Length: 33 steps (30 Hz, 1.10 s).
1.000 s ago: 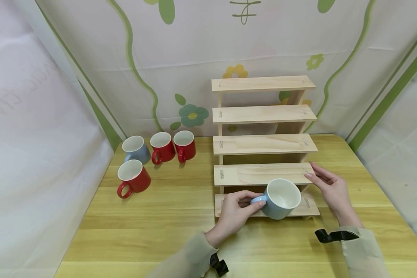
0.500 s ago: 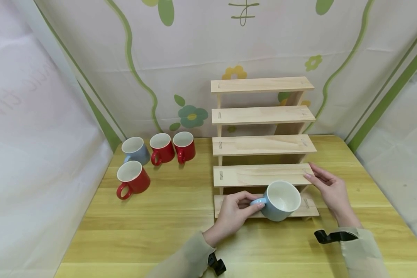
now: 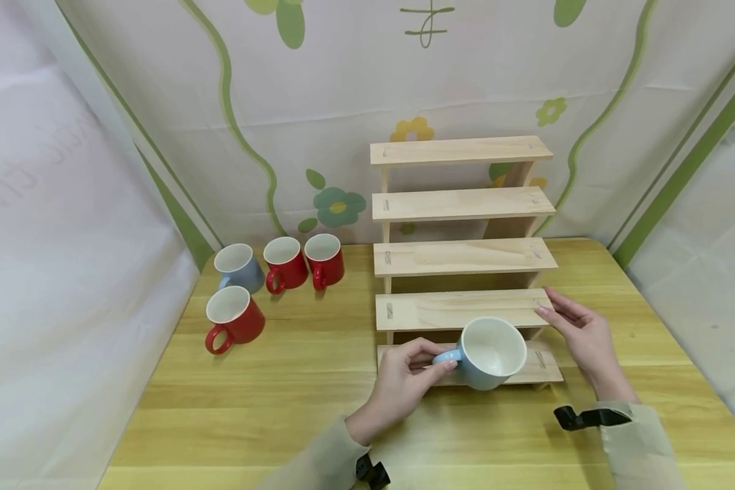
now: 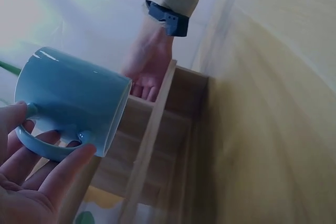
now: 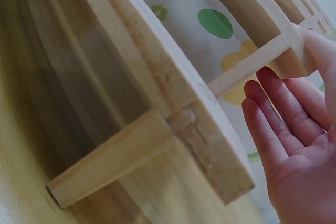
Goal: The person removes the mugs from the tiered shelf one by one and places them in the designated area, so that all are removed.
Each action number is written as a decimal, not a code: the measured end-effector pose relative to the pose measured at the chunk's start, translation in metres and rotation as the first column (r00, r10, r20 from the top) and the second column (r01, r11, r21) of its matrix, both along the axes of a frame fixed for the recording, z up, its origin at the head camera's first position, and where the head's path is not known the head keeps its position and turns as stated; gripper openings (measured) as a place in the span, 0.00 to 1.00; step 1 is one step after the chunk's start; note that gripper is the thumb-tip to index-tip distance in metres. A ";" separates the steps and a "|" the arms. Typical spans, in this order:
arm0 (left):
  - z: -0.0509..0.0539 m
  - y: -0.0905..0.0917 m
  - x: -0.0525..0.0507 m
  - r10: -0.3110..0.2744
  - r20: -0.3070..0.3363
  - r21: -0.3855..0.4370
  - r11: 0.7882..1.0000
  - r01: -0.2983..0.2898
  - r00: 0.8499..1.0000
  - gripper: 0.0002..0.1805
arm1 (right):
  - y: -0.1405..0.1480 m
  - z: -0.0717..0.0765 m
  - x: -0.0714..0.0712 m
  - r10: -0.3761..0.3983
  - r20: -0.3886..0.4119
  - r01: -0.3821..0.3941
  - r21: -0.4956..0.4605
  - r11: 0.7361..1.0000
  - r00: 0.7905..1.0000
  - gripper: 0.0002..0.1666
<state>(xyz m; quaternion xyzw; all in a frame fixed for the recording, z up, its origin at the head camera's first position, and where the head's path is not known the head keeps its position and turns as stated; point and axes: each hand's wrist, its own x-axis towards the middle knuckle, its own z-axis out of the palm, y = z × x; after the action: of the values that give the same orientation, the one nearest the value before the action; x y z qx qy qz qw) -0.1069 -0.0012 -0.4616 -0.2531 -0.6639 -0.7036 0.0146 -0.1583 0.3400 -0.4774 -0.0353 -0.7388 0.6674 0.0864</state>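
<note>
My left hand (image 3: pixel 401 381) pinches the handle of a light blue mug (image 3: pixel 486 357) with a white inside. The mug is upright, in front of the lowest two shelves of a stepped wooden rack (image 3: pixel 465 257). In the left wrist view, the blue mug (image 4: pixel 73 95) shows its outer side, with thumb and fingers around the handle; a gap to the rack's lowest board (image 4: pixel 149 142) is hard to judge. At the rack's right side, my right hand (image 3: pixel 584 340) grips the end of the second board from the bottom, thumb on top. Its other fingers (image 5: pixel 281 114) extend behind the board's end.
Three red mugs (image 3: pixel 235 316) and another blue mug (image 3: pixel 240 267) stand together at the table's back left. A white printed cloth (image 3: pixel 337 82) hangs close behind the rack. Cloth walls flank the wooden table (image 3: pixel 233 415) on both sides.
My left hand has drawn the blue mug slightly to the left in the last half second. The right hand keeps its grip on the rack, and the other mugs stay put.
</note>
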 end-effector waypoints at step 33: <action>0.046 -0.121 0.009 0.334 0.088 0.035 0.940 -0.338 0.938 0.07 | 0.001 0.000 0.002 0.021 0.019 -0.021 -0.028 0.999 1.000 0.33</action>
<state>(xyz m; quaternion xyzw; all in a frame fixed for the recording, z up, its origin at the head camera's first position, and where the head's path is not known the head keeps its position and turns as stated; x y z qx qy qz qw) -0.0976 -0.1219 -0.4157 -0.1071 -0.6796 -0.7167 0.1140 -0.1564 0.3405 -0.4771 -0.0353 -0.7307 0.6780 0.0717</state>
